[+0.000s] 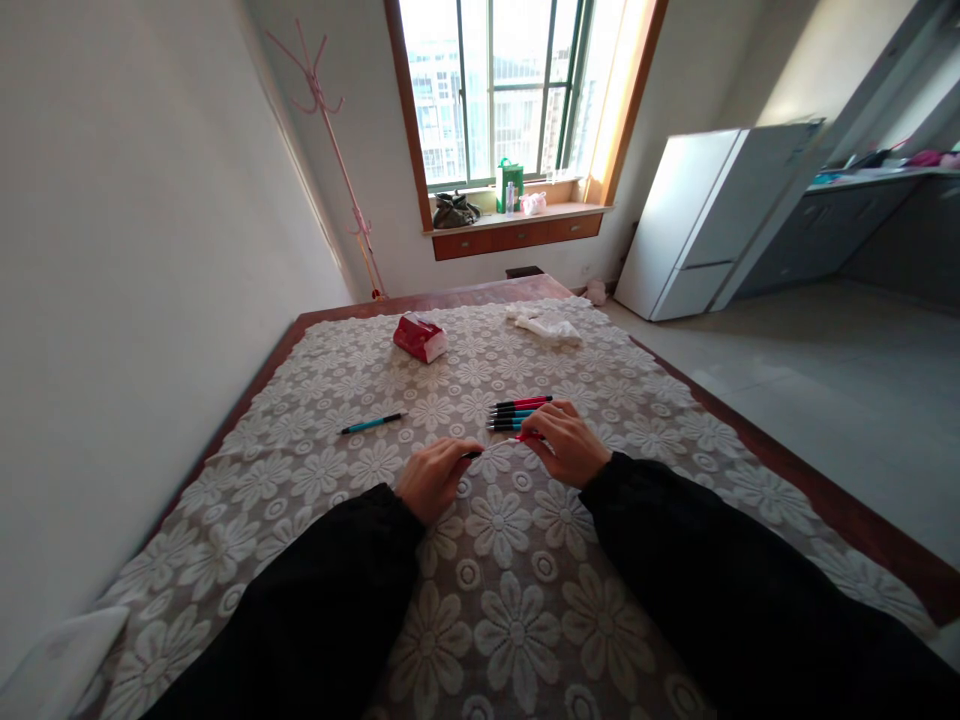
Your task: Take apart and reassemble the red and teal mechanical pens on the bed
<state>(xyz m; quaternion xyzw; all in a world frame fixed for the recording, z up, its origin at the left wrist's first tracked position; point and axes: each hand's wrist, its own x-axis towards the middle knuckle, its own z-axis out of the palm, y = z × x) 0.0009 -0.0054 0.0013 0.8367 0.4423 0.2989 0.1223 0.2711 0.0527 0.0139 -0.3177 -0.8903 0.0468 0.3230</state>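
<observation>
My left hand [437,480] is closed in a pinch on a small black pen part [472,454], most of it hidden by the fingers. My right hand [568,445] pinches a red pen barrel [529,436]. A thin whitish rod [501,443], which looks like a refill, spans the gap between the hands from the red barrel toward the black part. Just beyond my right hand lies a row of several pens [510,412] in red, black and blue, side by side and partly covered by the fingers. One teal and black pen [373,423] lies alone to the left.
A flower-patterned lace cloth [501,525] covers the wooden table [480,292]. Farther back on it are a red tissue pack [418,338] and crumpled white plastic [551,328]. A wall runs along the left; a white fridge [697,215] stands beyond the right edge.
</observation>
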